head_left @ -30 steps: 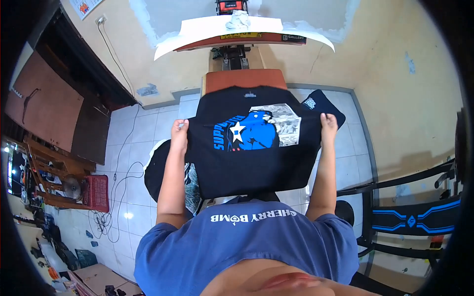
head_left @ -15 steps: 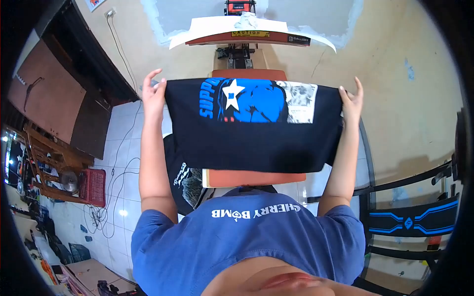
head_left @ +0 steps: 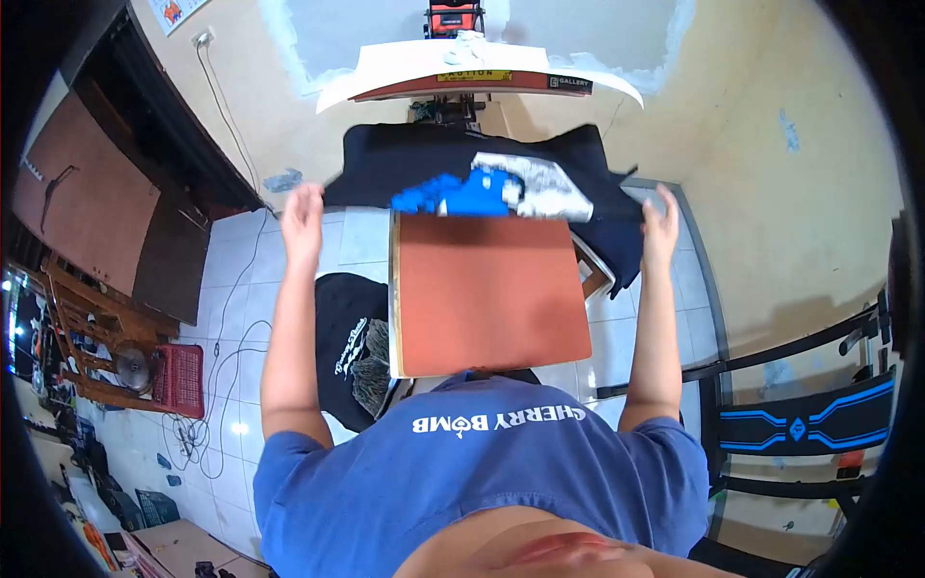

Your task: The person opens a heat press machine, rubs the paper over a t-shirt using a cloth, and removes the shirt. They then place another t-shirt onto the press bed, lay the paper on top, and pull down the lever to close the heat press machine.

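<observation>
Reaching past the orange pad (head_left: 491,299), set nearer than left hand (head_left: 303,222) and right hand (head_left: 660,231); pinching opposite edges of the black shirt (head_left: 434,159), stretched between both. Could skew through uneven pulling, or brush the raised plate (head_left: 530,83) beyond both hands if lifted.

The person wears a blue T-shirt (head_left: 462,501) with a round neckline (head_left: 506,499) edged by a band of the same blue. White capital lettering (head_left: 496,416) runs across the chest and reads "CHERRY BOMB", upside down from the head camera; a small white spade-like emblem (head_left: 461,425) stands in for the O. The left sleeve (head_left: 289,467) and right sleeve (head_left: 667,458) are short, plain and loose, ending above the elbows. Soft creases cross the cloth, and both forearms are bare.
</observation>
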`<state>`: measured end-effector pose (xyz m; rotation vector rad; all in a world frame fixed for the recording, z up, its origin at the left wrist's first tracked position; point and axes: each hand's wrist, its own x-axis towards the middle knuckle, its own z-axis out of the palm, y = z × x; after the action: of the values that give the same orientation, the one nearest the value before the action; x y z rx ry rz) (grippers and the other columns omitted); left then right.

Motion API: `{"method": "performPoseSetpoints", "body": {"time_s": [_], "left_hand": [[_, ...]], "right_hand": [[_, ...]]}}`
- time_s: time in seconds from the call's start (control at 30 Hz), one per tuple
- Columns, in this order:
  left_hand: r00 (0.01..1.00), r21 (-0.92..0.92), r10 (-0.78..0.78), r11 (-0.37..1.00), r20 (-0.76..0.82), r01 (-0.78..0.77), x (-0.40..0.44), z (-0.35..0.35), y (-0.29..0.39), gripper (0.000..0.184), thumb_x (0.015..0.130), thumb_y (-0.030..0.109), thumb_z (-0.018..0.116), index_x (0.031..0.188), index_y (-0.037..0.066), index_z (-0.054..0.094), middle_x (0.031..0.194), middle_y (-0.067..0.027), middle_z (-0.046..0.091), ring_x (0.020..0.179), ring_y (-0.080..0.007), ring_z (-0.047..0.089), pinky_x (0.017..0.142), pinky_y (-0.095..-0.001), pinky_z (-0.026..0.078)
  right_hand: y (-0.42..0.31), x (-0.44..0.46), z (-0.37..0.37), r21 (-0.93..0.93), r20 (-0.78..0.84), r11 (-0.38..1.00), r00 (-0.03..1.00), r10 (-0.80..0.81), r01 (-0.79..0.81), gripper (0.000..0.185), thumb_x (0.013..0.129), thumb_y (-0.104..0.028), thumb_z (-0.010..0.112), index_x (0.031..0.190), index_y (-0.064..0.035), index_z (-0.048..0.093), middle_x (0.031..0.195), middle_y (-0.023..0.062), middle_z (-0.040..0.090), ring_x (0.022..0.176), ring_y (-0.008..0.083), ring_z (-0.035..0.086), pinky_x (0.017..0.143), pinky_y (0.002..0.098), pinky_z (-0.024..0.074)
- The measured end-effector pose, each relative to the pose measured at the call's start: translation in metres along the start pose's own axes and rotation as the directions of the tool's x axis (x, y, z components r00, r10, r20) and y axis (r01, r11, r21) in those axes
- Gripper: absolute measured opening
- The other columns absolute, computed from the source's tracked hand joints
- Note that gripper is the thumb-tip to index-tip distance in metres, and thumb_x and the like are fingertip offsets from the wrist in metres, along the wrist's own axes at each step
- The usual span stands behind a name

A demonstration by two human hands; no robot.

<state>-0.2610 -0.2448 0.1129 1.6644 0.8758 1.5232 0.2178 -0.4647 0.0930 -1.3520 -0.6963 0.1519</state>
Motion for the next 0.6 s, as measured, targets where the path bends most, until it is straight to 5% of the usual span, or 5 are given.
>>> {"method": "performPoseSetpoints", "body": {"time_s": [0.07,0.23,0.33,0.47,0.6], "left_hand": [[0.987,0.153,-0.115,0.983,0.112,0.097,-0.050,-0.006,-0.025,0.010,0.093,0.008,0.052,0.100,0.003,0.057,0.098,-0.0026,0.059,0.097,-0.0119,0.052,0.088,-0.0261,0.039],[0.841,0.179,-0.437,0.899,0.318,0.399,-0.178,-0.018,-0.107,0.011,0.089,-0.001,0.054,0.095,0.005,0.060,0.084,0.0040,0.055,0.069,-0.0016,0.045,0.064,-0.0185,0.038],[0.749,0.323,-0.561,0.824,0.352,0.466,-0.219,-0.021,-0.121,0.018,0.087,-0.001,0.055,0.102,0.006,0.063,0.082,0.0030,0.059,0.067,-0.0040,0.049,0.063,-0.0216,0.042],[0.736,0.263,-0.592,0.806,0.328,0.531,-0.215,-0.017,-0.118,0.018,0.087,0.003,0.057,0.103,0.005,0.065,0.079,0.0020,0.061,0.067,-0.0054,0.051,0.063,-0.0223,0.043],[0.773,0.153,-0.580,0.814,0.257,0.560,-0.185,-0.016,-0.100,0.017,0.088,0.005,0.060,0.103,0.004,0.067,0.073,0.0040,0.056,0.064,-0.0047,0.046,0.062,-0.0204,0.039]], "right_hand": [[0.056,-0.028,-0.027,-0.122,0.078,0.992,0.996,0.054,-0.045,0.032,0.087,-0.006,0.062,0.119,-0.0039,0.056,0.116,0.0014,0.057,0.090,0.0069,0.053,0.084,0.0226,0.0427],[0.142,-0.127,-0.076,-0.328,0.169,0.839,0.847,0.504,-0.434,0.024,0.086,-0.007,0.060,0.109,-0.0097,0.062,0.075,-0.0049,0.055,0.062,0.0039,0.046,0.055,0.0194,0.0361],[0.142,-0.151,-0.071,-0.361,0.077,0.693,0.720,0.689,-0.624,0.022,0.086,-0.009,0.060,0.108,-0.0102,0.064,0.071,-0.0036,0.055,0.062,0.0049,0.050,0.048,0.0225,0.0367],[0.145,-0.144,-0.078,-0.342,0.132,0.751,0.762,0.634,-0.565,0.022,0.088,-0.012,0.060,0.109,-0.0165,0.063,0.072,-0.0079,0.055,0.066,0.0055,0.054,0.054,0.0223,0.0400],[0.112,-0.127,-0.075,-0.226,0.176,0.895,0.888,0.426,-0.385,0.023,0.085,-0.005,0.062,0.108,-0.0057,0.064,0.068,-0.0061,0.056,0.064,0.0039,0.052,0.056,0.0208,0.0400]]}}
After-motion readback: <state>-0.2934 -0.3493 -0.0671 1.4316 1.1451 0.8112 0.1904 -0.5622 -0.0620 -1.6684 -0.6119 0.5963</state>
